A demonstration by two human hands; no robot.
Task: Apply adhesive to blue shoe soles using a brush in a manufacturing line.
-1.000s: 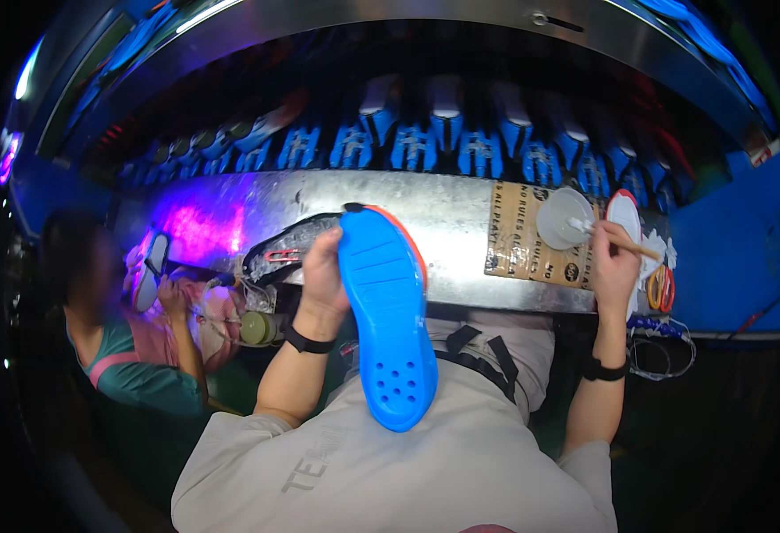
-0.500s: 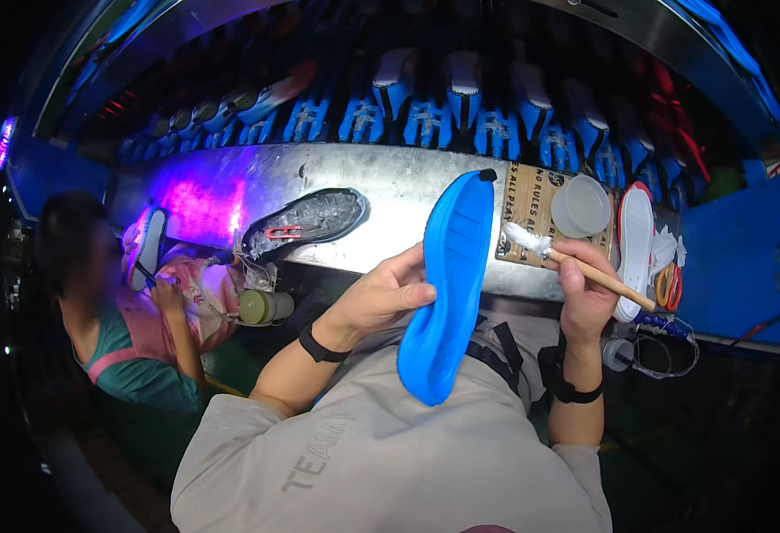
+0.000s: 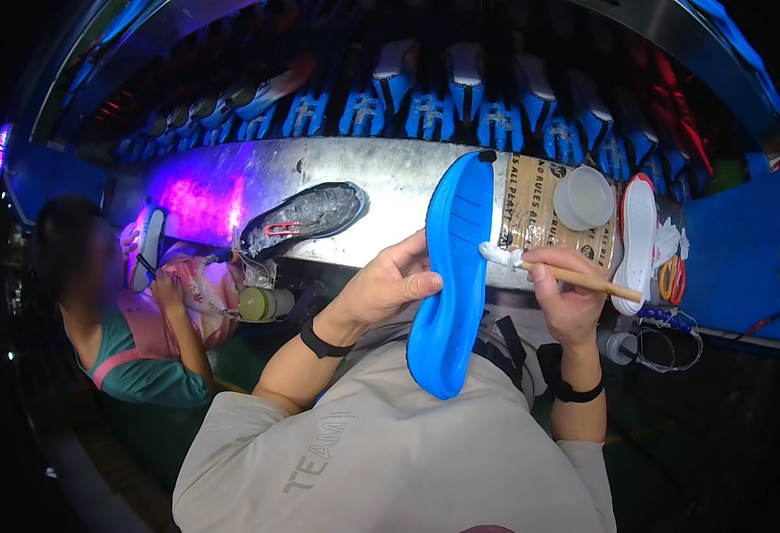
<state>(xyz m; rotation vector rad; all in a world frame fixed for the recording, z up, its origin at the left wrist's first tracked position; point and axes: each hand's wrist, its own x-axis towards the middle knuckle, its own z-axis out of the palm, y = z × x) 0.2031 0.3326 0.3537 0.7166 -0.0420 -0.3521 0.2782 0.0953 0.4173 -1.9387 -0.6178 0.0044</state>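
Note:
A blue shoe sole [image 3: 457, 275] stands nearly upright in front of me, its inner side turned to the right and a black tip at its top. My left hand [image 3: 391, 282] grips it by the left edge, thumb on the near face. In my right hand [image 3: 569, 298] is a wooden-handled brush [image 3: 585, 282] with a white, fluffy head. The head touches the sole's right edge, about halfway up. On the cardboard beyond my right hand stands a translucent plastic cup [image 3: 583, 199].
A metal bench [image 3: 390, 169] carries a dark shoe sole [image 3: 305, 218] and cardboard [image 3: 532, 209]. A white sole with red edge [image 3: 636, 244] lies right, beside scissors [image 3: 672, 280]. Behind runs a rack of blue holders [image 3: 430, 115]. At left a co-worker [image 3: 141, 311] holds another sole.
My right hand has moved left and a little down, bringing the brush head from beside the sole onto its edge. The sole has shifted slightly, its top a little higher and further left.

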